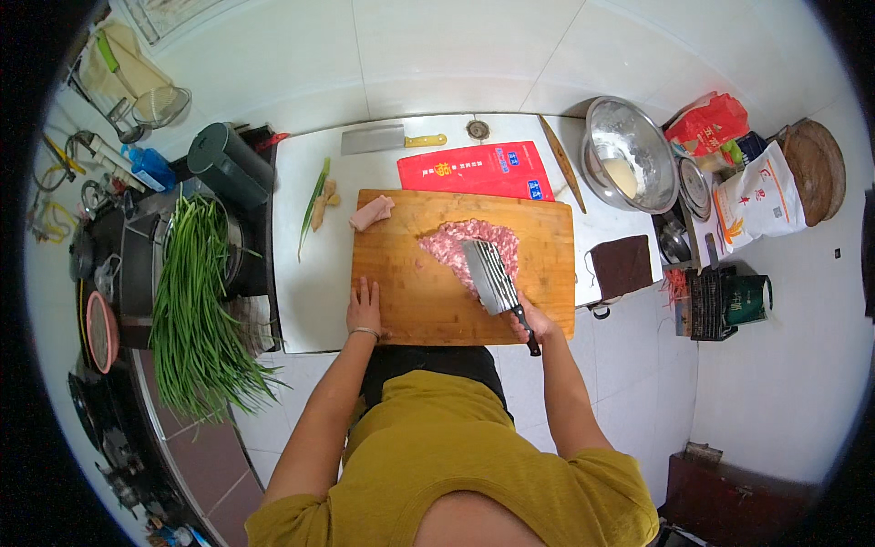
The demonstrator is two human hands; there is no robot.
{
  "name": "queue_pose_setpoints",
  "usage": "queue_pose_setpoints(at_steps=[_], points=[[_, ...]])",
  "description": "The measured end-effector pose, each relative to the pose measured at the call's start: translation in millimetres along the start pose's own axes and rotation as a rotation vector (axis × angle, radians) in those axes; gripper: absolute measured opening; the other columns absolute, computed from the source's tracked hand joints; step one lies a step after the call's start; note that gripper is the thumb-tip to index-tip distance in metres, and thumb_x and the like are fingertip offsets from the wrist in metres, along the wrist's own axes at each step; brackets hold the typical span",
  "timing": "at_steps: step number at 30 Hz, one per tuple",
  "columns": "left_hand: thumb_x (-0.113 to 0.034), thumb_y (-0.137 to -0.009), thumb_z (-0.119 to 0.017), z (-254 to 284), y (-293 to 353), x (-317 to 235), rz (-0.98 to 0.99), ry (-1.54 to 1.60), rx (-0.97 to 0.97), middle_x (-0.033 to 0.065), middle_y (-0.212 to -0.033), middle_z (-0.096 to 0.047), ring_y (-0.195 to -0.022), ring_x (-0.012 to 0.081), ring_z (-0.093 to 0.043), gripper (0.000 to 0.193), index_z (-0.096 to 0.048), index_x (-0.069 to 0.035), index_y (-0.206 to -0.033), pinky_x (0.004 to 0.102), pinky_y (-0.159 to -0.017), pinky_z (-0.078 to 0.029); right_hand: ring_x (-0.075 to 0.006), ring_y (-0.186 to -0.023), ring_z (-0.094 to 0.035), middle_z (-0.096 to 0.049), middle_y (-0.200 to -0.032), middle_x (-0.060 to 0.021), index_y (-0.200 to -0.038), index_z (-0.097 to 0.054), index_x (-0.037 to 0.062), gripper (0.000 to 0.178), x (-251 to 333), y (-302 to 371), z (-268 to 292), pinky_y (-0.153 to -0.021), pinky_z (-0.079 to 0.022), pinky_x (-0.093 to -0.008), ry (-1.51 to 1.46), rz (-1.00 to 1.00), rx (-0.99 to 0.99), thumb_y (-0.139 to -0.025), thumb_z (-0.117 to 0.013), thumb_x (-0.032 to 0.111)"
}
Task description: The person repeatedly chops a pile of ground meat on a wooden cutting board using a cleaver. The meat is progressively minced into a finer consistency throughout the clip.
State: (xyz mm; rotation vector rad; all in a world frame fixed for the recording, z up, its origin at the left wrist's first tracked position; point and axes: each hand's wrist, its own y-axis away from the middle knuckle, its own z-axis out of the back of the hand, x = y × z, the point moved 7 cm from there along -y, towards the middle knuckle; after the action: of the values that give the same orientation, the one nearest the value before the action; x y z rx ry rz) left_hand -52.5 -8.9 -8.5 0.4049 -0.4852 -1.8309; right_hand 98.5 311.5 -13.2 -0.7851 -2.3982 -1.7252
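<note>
My right hand (536, 323) is closed round the black handle of a cleaver (492, 276) with a striped blade. Its blade lies over a heap of minced meat (456, 244) on the wooden cutting board (410, 310). With fingers stretched out, my left hand (364, 308) rests on the board's left edge and holds nothing. A pale piece of meat (372, 212) sits at the board's far left corner. Beside it on the white counter are pieces of ginger (319, 211) and a green onion stalk (313, 211).
Behind the board lie a second cleaver (374, 139) with a yellow handle, and a red sheet (483, 169). A metal bowl (597, 137) stands at the far right near a white bag (761, 202). Long green chives (187, 310) hang over the sink side at left, by a dark pitcher (228, 164).
</note>
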Motion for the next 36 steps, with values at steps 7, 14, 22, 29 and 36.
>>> queue_pose_setpoints(at_steps=[7,14,22,29,36], points=[[-0.042,-0.043,-0.081,-3.1,0.6,-0.9,0.016,-0.029,0.067,0.0089,-0.142,0.003,-0.127,0.0324,-0.016,0.124,-0.004,-0.016,-0.137,0.0361,-0.101,-0.027,-0.0090,-0.031,-0.029,-0.035,-0.043,0.0003,-0.057,-0.040,0.0106,0.057,50.4,86.1,-35.2,-0.029,-0.022,-0.0226,0.114,0.240,-0.283,-0.081,-0.033,0.062],[-0.043,-0.044,-0.081,-0.4,-0.3,-0.7,0.017,-0.039,0.070,0.0100,-0.142,0.005,-0.127,0.0331,-0.014,0.124,-0.003,-0.016,-0.137,0.0367,-0.101,-0.025,-0.0260,-0.051,-0.053,-0.049,-0.051,-0.0180,-0.060,-0.052,-0.0056,0.055,74.7,72.1,-59.6,-0.050,-0.039,-0.0396,0.511,0.743,-0.970,-0.088,-0.040,0.040],[-0.045,-0.042,-0.081,-4.9,-1.8,-0.4,-0.003,-0.025,0.058,0.0116,-0.142,0.004,-0.127,0.0351,-0.013,0.126,-0.004,-0.014,-0.137,0.0377,-0.101,-0.024,-0.0313,-0.057,-0.052,-0.050,-0.056,-0.0197,-0.061,-0.053,-0.0040,0.064,74.0,70.3,-65.5,-0.054,-0.040,-0.0378,0.486,0.594,-0.864,-0.085,-0.034,0.052],[-0.046,-0.044,-0.080,-1.9,-0.3,-5.7,-0.021,-0.059,0.046,0.0123,-0.142,0.002,-0.126,0.0348,-0.015,0.124,-0.004,-0.014,-0.137,0.0371,-0.101,-0.024,-0.0162,-0.035,-0.042,-0.040,-0.041,-0.0070,-0.052,-0.045,0.0039,0.060,-2.4,-25.9,3.3,-0.038,-0.036,-0.0292,0.815,0.689,-1.431,-0.086,-0.033,0.051],[-0.044,-0.048,-0.079,-0.4,1.4,-1.9,-0.003,-0.038,0.104,0.0128,-0.142,0.002,-0.126,0.0357,-0.016,0.120,-0.004,-0.013,-0.136,0.0371,-0.101,-0.025,-0.0142,-0.030,-0.037,-0.038,-0.040,-0.0031,-0.048,-0.041,0.0069,0.061,63.4,92.9,-71.4,-0.031,-0.030,-0.0289,0.202,0.723,-0.825,-0.087,-0.028,0.052]])
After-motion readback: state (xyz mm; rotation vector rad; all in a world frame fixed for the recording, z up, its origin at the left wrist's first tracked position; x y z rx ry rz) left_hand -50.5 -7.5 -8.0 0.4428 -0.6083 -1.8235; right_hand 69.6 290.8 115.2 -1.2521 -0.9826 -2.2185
